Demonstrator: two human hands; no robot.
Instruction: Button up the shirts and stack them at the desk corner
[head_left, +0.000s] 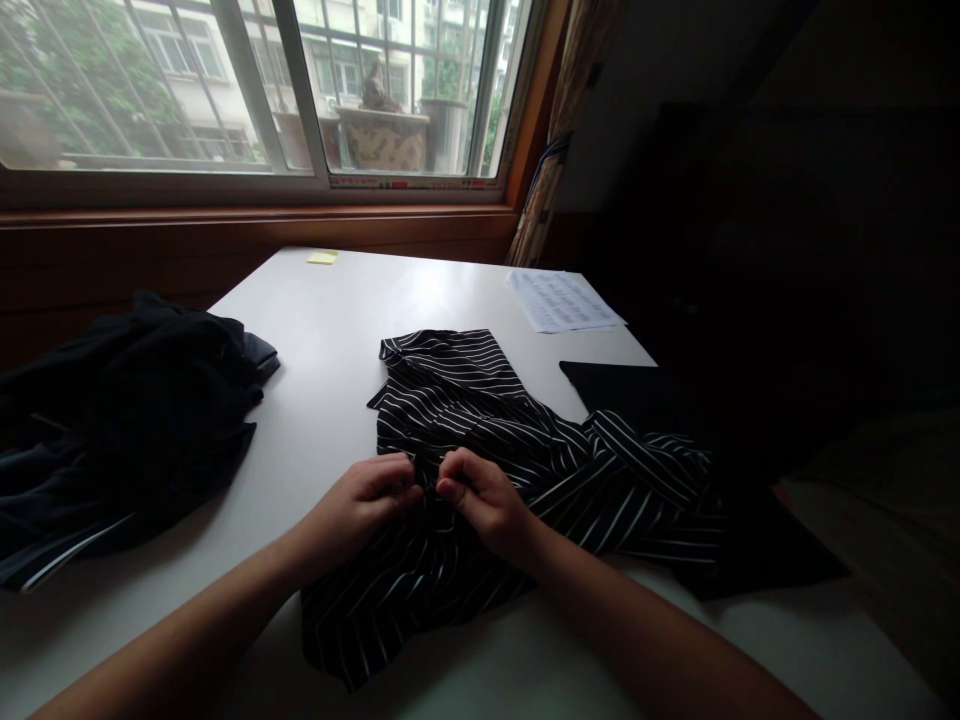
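A black garment with thin white stripes [457,400] lies spread and partly bunched on the white table [315,330]. Over its middle, my left hand [382,490] is closed, pinching a fold of the fabric. Close by on the right, my right hand [480,495] is closed too, thumb against the curled fingers, gripping the same garment. A small gap separates the two hands, with dark cloth between them. Whether a button or other small part sits in the fingers is hidden. One striped part of the garment stretches to the right in crossed folds.
A heap of dark clothing [127,420] lies at the left of the table. Flat dark cloth [765,550] lies under the garment's right end. Printed sheets [562,300] and a yellow sticky note [322,257] lie toward the back, below a window [390,90] with a tied curtain [547,170].
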